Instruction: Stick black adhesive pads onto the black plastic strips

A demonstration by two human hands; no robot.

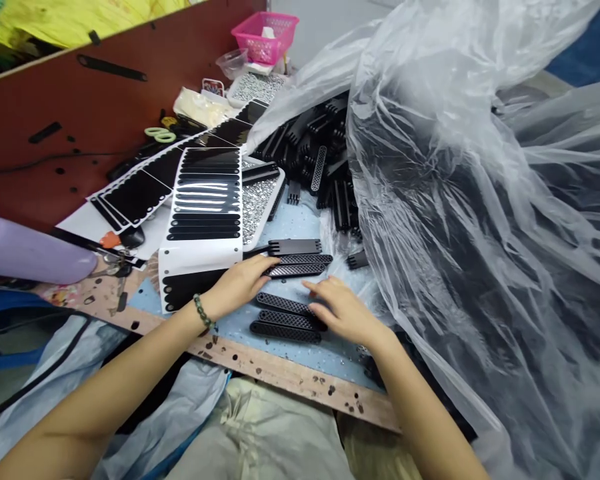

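My left hand (240, 283) lies with fingers stretched onto a black perforated comb-like strip (297, 269) on the light blue work mat (300, 220). My right hand (343, 310) rests palm down, fingers spread, on a row of similar black strips (285, 323) laid side by side near the mat's front edge. A beaded bracelet (203, 312) is on my left wrist. Just left of my left hand stands a white backing sheet of black oblong stickers (205, 200).
A large clear plastic bag (480, 200) full of black comb parts (325, 153) fills the right. More sticker sheets (135, 193), a tray of rhinestones (255, 203), green scissors (161, 135), a pink basket (266, 37) and a lilac bottle (25, 253) lie at the left and back.
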